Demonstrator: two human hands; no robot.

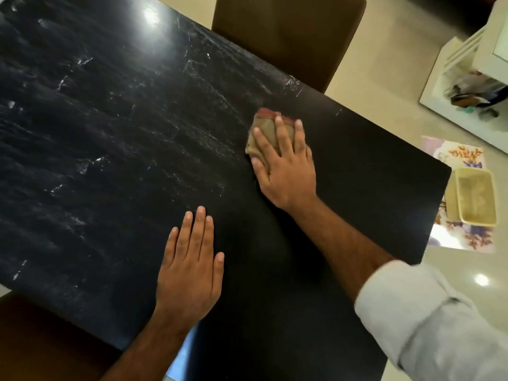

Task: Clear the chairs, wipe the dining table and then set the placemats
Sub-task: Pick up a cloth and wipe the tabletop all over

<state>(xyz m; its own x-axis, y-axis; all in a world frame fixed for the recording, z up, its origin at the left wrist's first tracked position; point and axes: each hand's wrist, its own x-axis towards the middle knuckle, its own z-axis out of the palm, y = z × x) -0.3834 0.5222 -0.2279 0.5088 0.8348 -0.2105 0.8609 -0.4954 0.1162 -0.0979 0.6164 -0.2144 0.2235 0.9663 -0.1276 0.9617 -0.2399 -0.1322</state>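
1. The right hand (286, 166) lay palm down on a folded brown cloth (265, 130), with the fingers spread over it and pressing it against the table (110, 119). A red stripe showed on the far edge of the cloth.
2. The left hand (189, 266) rested flat on the table, near the edge closest to the person, fingers straight and almost together, holding nothing.
3. The right sleeve (428, 320) was light grey and rolled up to the forearm.
4. The table top was black. Its left part carried pale streaks, perhaps wet marks, but the blur did not let me be sure. The part around the hands looked plain dark.
5. A brown chair (288, 37) stood at the far side of the table, and another brown chair (41, 339) was at the near left corner.
6. On the floor to the right of the table lay flowered placemats (461, 155), and a yellowish tray (475, 199) sat on them.
7. A white shelf unit (467, 78) stood farther right.
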